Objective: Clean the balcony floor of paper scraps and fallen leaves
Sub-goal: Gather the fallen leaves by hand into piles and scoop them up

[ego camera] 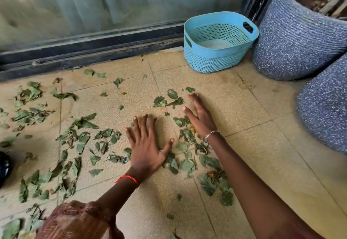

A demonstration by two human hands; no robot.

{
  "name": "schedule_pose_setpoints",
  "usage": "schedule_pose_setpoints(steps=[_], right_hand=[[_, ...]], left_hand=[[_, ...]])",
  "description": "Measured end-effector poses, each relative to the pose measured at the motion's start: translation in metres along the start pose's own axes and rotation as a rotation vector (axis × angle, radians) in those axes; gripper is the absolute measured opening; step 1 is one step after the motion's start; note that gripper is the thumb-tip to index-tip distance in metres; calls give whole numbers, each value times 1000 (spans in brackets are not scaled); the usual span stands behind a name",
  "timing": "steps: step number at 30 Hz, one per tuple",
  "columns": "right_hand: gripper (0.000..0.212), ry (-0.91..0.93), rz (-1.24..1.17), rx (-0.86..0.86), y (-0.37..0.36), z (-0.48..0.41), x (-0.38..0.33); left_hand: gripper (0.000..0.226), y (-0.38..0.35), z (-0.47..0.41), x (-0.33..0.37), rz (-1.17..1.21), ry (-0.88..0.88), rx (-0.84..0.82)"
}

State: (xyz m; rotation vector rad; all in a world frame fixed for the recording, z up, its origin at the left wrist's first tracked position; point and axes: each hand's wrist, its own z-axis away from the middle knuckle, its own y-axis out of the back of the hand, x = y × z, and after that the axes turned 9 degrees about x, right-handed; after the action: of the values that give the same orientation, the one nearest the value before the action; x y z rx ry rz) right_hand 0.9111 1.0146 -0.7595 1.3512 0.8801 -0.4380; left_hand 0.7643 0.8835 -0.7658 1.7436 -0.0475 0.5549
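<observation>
The left hand [145, 148] lies flat on the tiled floor [262, 154], fingers spread wide and pointing away from the person, holding nothing. The right hand [200, 118], also open and flat, angles up and to the left, its fingertips near a few loose leaves [159, 101]. Green leaves lie between the hands and under the right forearm in a loose strip running toward the person. Many more are scattered to the left, pointing every way. Beyond the right hand a blue basket [210, 60] stands upright against the door track [93, 51], its pale bottom showing. Beside it stand two grey pots [293, 41], the farther one holding brown soil [309, 0].
</observation>
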Motion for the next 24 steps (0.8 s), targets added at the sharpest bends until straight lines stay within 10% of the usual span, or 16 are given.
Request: schedule_pose_setpoints(steps=[8,15,24], right_hand=[[54,165,353,-101,-18,-53,-13],[34,155,-279,-99,-24,-25,-29],[35,263,102,-377,-46,8,-36]], left_hand=[[101,-4,-2,-4,64,-54,2],[96,2,-2,-3,374,17,55],[98,5,-4,-10,694,84,142]])
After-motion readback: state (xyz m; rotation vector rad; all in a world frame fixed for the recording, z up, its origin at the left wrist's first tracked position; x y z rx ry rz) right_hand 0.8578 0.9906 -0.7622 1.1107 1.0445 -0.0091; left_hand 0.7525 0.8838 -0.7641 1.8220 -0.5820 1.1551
